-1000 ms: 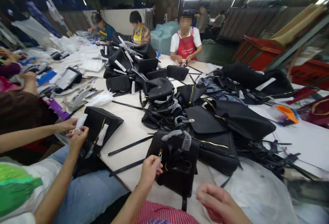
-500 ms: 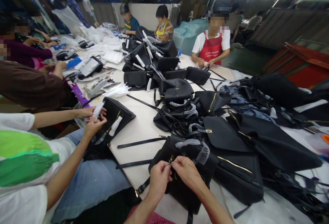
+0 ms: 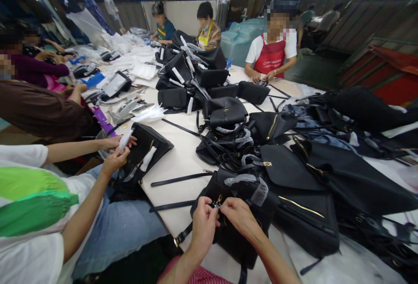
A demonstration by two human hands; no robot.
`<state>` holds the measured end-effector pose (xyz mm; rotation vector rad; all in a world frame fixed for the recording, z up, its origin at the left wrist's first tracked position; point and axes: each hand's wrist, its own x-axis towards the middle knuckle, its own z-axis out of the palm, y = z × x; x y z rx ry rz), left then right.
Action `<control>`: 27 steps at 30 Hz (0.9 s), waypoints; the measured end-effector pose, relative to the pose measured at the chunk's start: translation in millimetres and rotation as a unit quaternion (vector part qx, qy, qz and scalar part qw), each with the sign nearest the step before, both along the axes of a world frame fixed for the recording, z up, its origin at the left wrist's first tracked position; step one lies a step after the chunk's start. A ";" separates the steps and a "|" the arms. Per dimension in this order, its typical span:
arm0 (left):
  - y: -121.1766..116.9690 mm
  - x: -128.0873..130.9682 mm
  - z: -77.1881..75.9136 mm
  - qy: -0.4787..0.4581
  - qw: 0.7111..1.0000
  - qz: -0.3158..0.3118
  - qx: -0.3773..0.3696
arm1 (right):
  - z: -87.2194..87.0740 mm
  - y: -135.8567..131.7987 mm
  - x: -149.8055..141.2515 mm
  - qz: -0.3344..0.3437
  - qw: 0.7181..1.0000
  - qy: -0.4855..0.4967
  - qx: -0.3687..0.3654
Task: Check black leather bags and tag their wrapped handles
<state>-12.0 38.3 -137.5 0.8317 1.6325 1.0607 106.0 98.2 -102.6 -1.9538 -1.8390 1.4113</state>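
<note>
A black handbag [image 3: 235,241] lies before me on the white table, clear plastic film [image 3: 241,180] wound around its handle. Over its front, my left hand [image 3: 204,222] and my right hand [image 3: 241,218] meet with fingers pinched. Between the fingertips shows a small shiny metal fitting [image 3: 216,205], just below a gold-coloured clip [image 3: 220,198] on the bag. Fingers partly cover the fitting, so its exact kind is unclear. Two black straps stick out to the left, one being a strap [image 3: 180,179] flat on the table.
A black flap bag [image 3: 290,168] and a zippered bag [image 3: 305,218] lie close on the right. More black bags [image 3: 196,68] are heaped farther back. On my left a co-worker's hands [image 3: 121,147] hold white wrapping over another black bag [image 3: 152,142]. Other people sit around the table [image 3: 181,145].
My fingertips have shifted slightly and more of the shiny fitting shows between them. Both hands stay at the same spot on the bag. The view has turned a little.
</note>
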 end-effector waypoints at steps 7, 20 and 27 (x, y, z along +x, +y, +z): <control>-5.8 -2.9 7.1 0.066 0.996 -0.029 0.059 | 6.8 -0.8 -2.7 0.005 0.999 -0.033 0.004; 2.9 -2.7 -0.3 -0.141 0.988 0.011 -0.065 | 0.5 -7.0 -1.1 -0.011 0.999 -0.034 -0.016; 0.4 -2.3 6.6 -0.209 0.974 0.026 -0.086 | -18.4 -13.3 -3.5 -0.035 0.998 0.030 -0.051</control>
